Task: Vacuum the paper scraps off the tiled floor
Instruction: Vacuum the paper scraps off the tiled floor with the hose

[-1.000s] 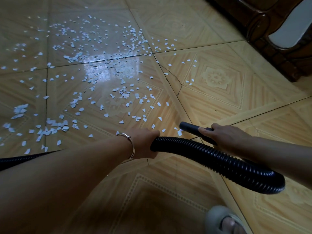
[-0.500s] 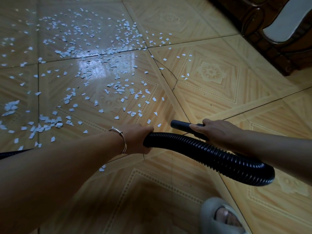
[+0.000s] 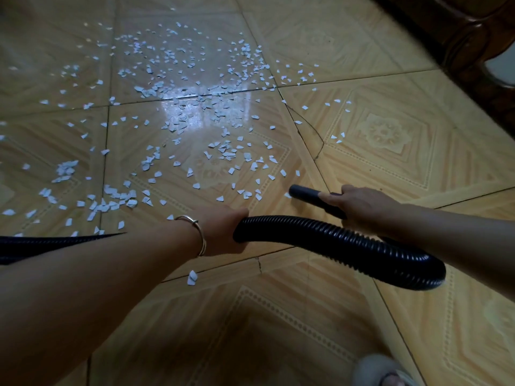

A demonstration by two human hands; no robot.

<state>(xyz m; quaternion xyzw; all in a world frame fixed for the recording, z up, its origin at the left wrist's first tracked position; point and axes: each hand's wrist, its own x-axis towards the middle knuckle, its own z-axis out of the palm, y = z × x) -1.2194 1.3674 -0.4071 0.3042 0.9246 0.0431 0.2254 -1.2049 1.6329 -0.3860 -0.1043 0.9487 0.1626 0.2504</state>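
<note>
Mostly undone, the job has barely started: white paper scraps (image 3: 195, 129) lie strewn thickly across the glossy tan floor (image 3: 390, 129), densest over the middle tiles and thinning towards the left and far edges. A person bends over them with both arms stretched forward. Their left hand (image 3: 223, 232), with a thin bangle (image 3: 195, 235) at the wrist, is closed around a black ribbed hose (image 3: 348, 246). Their right hand (image 3: 362, 207) is wrapped around the smooth black nozzle (image 3: 303, 193), index finger laid along its top. The hose loops low to the right between the two hands, and another stretch of it trails off at the left edge. The nozzle mouth sits low at the near right fringe of the mess, one scrap just beside it — whether it touches the tile cannot be told. One stray scrap (image 3: 192, 277) lies nearer, under the left forearm. Dark carved furniture (image 3: 473, 51) fills the top right corner, and a slippered foot (image 3: 381, 371) shows at the bottom. Compared with half a second ago, the grips look the same and the nozzle points the same way, leftward into the scraps; the scatter looks no thinner — any clearing so far is too slight to see.
</note>
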